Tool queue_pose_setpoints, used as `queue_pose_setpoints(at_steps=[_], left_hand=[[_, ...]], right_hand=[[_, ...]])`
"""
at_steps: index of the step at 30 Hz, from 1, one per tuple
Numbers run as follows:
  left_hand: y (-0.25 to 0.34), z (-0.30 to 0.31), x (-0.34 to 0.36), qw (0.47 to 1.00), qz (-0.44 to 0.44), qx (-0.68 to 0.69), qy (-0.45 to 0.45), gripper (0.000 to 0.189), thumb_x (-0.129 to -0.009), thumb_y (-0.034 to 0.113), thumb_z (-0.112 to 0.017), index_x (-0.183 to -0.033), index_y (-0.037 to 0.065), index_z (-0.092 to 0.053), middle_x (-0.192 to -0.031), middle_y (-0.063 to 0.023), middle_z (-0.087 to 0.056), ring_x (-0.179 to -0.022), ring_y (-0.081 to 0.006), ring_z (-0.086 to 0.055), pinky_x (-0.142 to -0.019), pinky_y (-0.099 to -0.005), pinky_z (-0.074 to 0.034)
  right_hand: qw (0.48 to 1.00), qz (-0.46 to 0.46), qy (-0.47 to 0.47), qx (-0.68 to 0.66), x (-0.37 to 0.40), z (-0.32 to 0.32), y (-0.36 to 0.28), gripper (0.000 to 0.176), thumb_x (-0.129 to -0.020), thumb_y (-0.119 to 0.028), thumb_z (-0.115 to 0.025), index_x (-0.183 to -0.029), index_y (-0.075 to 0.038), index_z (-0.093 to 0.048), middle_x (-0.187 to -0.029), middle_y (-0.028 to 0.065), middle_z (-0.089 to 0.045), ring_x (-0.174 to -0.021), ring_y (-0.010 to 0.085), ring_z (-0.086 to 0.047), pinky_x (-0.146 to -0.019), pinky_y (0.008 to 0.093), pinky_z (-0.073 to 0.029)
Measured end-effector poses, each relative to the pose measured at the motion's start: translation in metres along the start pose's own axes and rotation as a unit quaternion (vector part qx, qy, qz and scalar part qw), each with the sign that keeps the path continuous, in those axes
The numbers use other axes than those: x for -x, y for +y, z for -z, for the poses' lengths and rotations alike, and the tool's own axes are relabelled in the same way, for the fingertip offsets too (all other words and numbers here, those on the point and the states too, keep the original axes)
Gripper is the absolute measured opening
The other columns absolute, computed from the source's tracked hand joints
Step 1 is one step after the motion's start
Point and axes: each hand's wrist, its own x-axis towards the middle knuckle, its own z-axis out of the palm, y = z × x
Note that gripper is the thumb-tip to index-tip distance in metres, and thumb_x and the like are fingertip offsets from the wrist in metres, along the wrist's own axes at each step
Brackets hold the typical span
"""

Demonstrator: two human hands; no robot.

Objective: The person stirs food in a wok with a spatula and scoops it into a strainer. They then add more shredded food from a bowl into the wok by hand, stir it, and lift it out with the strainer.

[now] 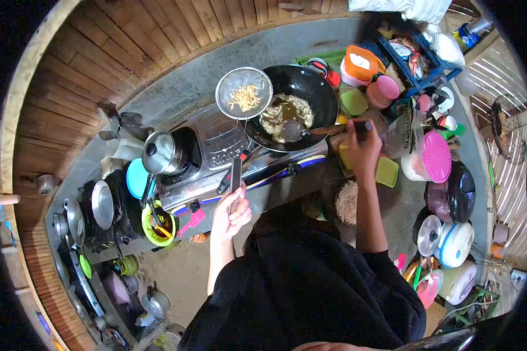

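Note:
My left hand is closed round the handle of a wire mesh strainer. Thin golden fried strips lie in the strainer's basket, which is held over the left rim of a black wok. In the wok, pale strips sit in bubbling oil. My right hand grips the wooden handle of a slotted spatula, its metal head down in the oil. The wok rests on the right side of a gas stove.
A lidded pot stands on the stove's left burner. Right of the wok are an orange bowl, a pink container and a tub with a pink lid. A bowl of pale shreds is near my right forearm. A yellow-green bucket holds utensils.

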Motion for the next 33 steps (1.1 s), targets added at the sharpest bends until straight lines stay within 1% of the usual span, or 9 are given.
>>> queue_pose_setpoints(at_steps=[1,5,9,11,13,18,21,25,33], left_hand=[[-0.004,-0.003,0.000,1.000,-0.008,0.000,0.009,0.015,-0.093,0.020,-0.037,-0.084,0.008,-0.039,-0.040,0.0058,-0.025,-0.028,-0.0047,-0.019,-0.029,-0.0200,-0.016],[-0.009,-0.013,-0.004,1.000,-0.008,-0.004,0.015,0.014,-0.093,0.018,-0.036,-0.084,0.008,-0.039,-0.040,0.0062,-0.025,-0.028,-0.0042,-0.019,-0.029,-0.0198,-0.015],[-0.006,-0.019,-0.007,1.000,0.002,0.000,0.008,0.014,-0.093,0.019,-0.035,-0.084,0.008,-0.038,-0.040,0.0065,-0.024,-0.028,-0.0041,-0.019,-0.029,-0.0197,-0.014],[-0.001,-0.022,-0.008,1.000,0.006,0.005,0.005,0.015,-0.093,0.019,-0.035,-0.084,0.008,-0.038,-0.040,0.0066,-0.024,-0.028,-0.0040,-0.019,-0.029,-0.0197,-0.014],[0.005,-0.026,-0.007,1.000,-0.004,0.015,-0.013,0.014,-0.093,0.019,-0.034,-0.085,0.008,-0.038,-0.039,0.0066,-0.025,-0.027,-0.0039,-0.019,-0.029,-0.0196,-0.014],[0.018,-0.042,-0.011,0.998,-0.030,0.009,-0.046,0.014,-0.093,0.018,-0.034,-0.086,0.007,-0.038,-0.038,0.0067,-0.025,-0.026,-0.0040,-0.019,-0.028,-0.0191,-0.016],[0.020,-0.047,-0.011,0.998,-0.038,-0.002,-0.056,0.015,-0.093,0.018,-0.033,-0.086,0.007,-0.039,-0.038,0.0068,-0.025,-0.026,-0.0040,-0.019,-0.028,-0.0193,-0.016],[0.018,-0.041,-0.013,0.999,-0.036,-0.007,-0.040,0.014,-0.093,0.017,-0.034,-0.085,0.006,-0.039,-0.038,0.0067,-0.026,-0.026,-0.0040,-0.019,-0.028,-0.0194,-0.016],[0.010,-0.041,-0.010,0.999,-0.032,0.007,-0.026,0.014,-0.093,0.017,-0.034,-0.085,0.007,-0.038,-0.038,0.0067,-0.025,-0.026,-0.0040,-0.020,-0.028,-0.0190,-0.016]], right_hand=[[0.997,-0.058,-0.056,-0.018,-0.001,-0.012,0.001,0.014,-0.081,-0.013,-0.061,-0.085,-0.001,-0.056,-0.066,0.0096,-0.061,-0.055,0.0102,-0.054,-0.051,0.0257,-0.042],[0.998,0.014,-0.061,-0.015,-0.007,-0.038,0.004,0.014,-0.080,-0.013,-0.062,-0.088,-0.003,-0.056,-0.063,0.0082,-0.059,-0.050,0.0124,-0.054,-0.049,0.0253,-0.042],[0.995,0.062,-0.064,-0.046,-0.017,-0.039,0.003,0.018,-0.080,-0.016,-0.062,-0.091,-0.004,-0.056,-0.068,0.0102,-0.060,-0.053,0.0160,-0.056,-0.051,0.0263,-0.044],[0.995,0.091,-0.032,-0.010,-0.022,-0.031,0.003,0.017,-0.079,-0.014,-0.064,-0.091,-0.005,-0.057,-0.071,0.0114,-0.061,-0.057,0.0193,-0.059,-0.053,0.0285,-0.045],[0.998,0.056,-0.030,0.018,-0.024,-0.018,-0.003,0.017,-0.078,-0.014,-0.064,-0.091,-0.005,-0.057,-0.069,0.0113,-0.060,-0.057,0.0196,-0.059,-0.053,0.0285,-0.045],[0.992,0.111,0.012,0.063,-0.029,0.001,-0.005,0.017,-0.079,-0.014,-0.064,-0.092,-0.005,-0.057,-0.066,0.0121,-0.060,-0.055,0.0189,-0.059,-0.053,0.0287,-0.045],[0.998,0.056,-0.017,0.033,-0.024,0.008,-0.002,0.018,-0.079,-0.014,-0.064,-0.092,-0.005,-0.057,-0.066,0.0113,-0.060,-0.055,0.0174,-0.059,-0.051,0.0277,-0.044],[0.996,0.070,-0.015,0.055,-0.015,0.011,0.005,0.016,-0.079,-0.013,-0.064,-0.089,-0.004,-0.056,-0.063,0.0094,-0.059,-0.051,0.0152,-0.056,-0.047,0.0259,-0.042],[0.998,-0.023,-0.043,-0.048,0.001,-0.002,0.000,0.017,-0.081,-0.013,-0.062,-0.078,-0.003,-0.049,-0.054,0.0023,-0.050,-0.043,0.0075,-0.044,-0.042,0.0237,-0.034]])
